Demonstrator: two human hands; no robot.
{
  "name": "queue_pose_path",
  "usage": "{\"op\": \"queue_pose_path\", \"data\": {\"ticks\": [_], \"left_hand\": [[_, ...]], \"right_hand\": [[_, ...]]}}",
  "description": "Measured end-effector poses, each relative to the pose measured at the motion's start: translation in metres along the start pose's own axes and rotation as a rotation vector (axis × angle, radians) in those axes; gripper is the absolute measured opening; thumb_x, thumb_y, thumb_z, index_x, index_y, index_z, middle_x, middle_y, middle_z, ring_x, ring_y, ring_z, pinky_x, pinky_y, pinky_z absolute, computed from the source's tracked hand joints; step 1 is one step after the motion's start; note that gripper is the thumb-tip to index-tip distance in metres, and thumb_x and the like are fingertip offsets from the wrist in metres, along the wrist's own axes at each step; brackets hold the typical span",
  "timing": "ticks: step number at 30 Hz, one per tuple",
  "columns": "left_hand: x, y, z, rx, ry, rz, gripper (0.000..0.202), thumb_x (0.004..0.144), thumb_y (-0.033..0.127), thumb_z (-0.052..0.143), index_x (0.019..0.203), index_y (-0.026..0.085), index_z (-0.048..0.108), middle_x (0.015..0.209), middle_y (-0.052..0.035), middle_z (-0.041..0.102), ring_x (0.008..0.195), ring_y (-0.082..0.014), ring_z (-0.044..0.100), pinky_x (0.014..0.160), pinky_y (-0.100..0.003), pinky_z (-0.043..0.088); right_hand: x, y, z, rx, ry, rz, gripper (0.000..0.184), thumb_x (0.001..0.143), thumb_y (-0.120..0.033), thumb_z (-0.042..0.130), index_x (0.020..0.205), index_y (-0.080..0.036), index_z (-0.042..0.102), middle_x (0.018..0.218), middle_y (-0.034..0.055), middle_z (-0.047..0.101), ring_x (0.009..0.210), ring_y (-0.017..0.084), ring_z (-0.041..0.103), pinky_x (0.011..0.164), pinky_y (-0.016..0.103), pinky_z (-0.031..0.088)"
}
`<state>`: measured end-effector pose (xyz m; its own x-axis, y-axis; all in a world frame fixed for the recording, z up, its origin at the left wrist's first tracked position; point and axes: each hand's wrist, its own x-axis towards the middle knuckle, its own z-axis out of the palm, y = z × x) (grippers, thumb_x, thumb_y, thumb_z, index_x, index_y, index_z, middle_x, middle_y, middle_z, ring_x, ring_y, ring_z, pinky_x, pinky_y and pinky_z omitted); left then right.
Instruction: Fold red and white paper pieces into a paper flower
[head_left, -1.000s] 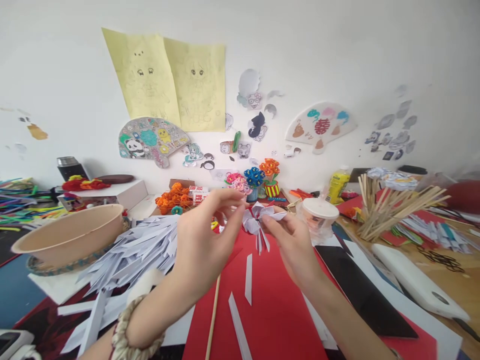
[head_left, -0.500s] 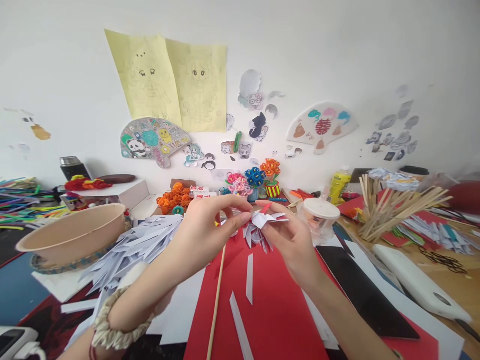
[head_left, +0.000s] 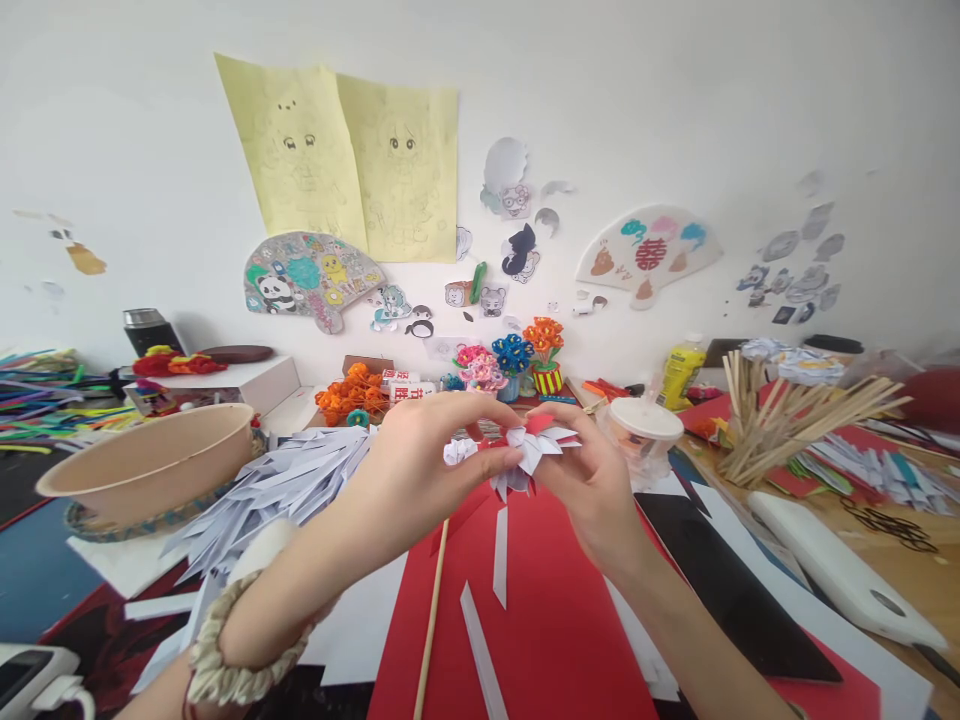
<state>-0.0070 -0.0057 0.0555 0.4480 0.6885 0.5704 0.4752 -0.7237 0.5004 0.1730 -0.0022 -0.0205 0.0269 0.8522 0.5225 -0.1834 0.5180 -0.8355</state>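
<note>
Both my hands meet above a red paper sheet (head_left: 547, 620) and hold a small white folded paper flower (head_left: 536, 447) with pointed petals. My left hand (head_left: 420, 465) pinches its left side with thumb and fingers closed. My right hand (head_left: 592, 480) grips it from the right and below, fingers curled. A thin wooden stick (head_left: 433, 610) lies on the red sheet under the hands. Loose white paper strips (head_left: 498, 555) lie beside the stick.
A heap of white paper strips (head_left: 277, 485) and a tan bowl (head_left: 146, 460) are at the left. A lidded plastic cup (head_left: 641, 430), a bundle of wooden sticks (head_left: 780, 415), a yellow bottle (head_left: 679, 370) and a white device (head_left: 840, 575) stand at the right. Small paper flower pots (head_left: 525, 360) line the wall.
My hands have closed in on the paper flower and lowered it slightly; the flower has turned from hanging petals down to lying flatter between my fingers.
</note>
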Motion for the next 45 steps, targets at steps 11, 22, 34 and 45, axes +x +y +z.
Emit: {"op": "queue_pose_path", "data": {"ticks": [11,22,34,45], "left_hand": [[0.005,-0.012,0.014,-0.428,-0.095,-0.338,0.020,0.089,0.027,0.060,0.097,0.017,0.075,0.098,-0.0088,0.077,0.090,-0.0210,0.070,0.071,-0.029,0.055],[0.004,-0.016,0.023,-0.423,-0.128,-0.360,0.019,0.087,0.028,0.061,0.085,0.016,0.076,0.086,-0.0070,0.077,0.080,-0.0193,0.070,0.065,-0.026,0.055],[0.002,-0.011,0.024,-0.158,-0.063,-0.201,0.018,0.092,0.024,0.056,0.097,0.018,0.072,0.080,-0.0044,0.078,0.069,-0.0168,0.071,0.065,-0.026,0.055],[-0.002,-0.013,0.028,0.157,0.042,-0.033,0.016,0.093,0.017,0.054,0.094,0.019,0.070,0.075,-0.0018,0.075,0.066,-0.0148,0.068,0.060,-0.022,0.047]], "right_hand": [[0.001,0.003,0.003,-0.129,0.061,-0.025,0.033,0.080,-0.027,0.077,0.102,-0.027,0.053,0.097,-0.0007,0.061,0.080,0.016,0.068,0.064,0.026,0.056],[0.000,-0.007,0.001,-0.639,0.064,-0.378,0.006,0.088,-0.019,0.066,0.085,-0.022,0.070,0.084,0.0039,0.074,0.079,0.021,0.070,0.069,0.032,0.053],[-0.002,-0.005,0.001,-0.489,0.129,-0.206,0.004,0.086,-0.023,0.066,0.082,-0.022,0.065,0.077,0.0016,0.074,0.071,0.019,0.072,0.065,0.029,0.060],[0.001,-0.008,-0.003,-0.337,0.118,-0.072,0.016,0.079,-0.029,0.078,0.092,-0.023,0.072,0.087,0.0033,0.075,0.078,0.019,0.071,0.068,0.029,0.061]]}}
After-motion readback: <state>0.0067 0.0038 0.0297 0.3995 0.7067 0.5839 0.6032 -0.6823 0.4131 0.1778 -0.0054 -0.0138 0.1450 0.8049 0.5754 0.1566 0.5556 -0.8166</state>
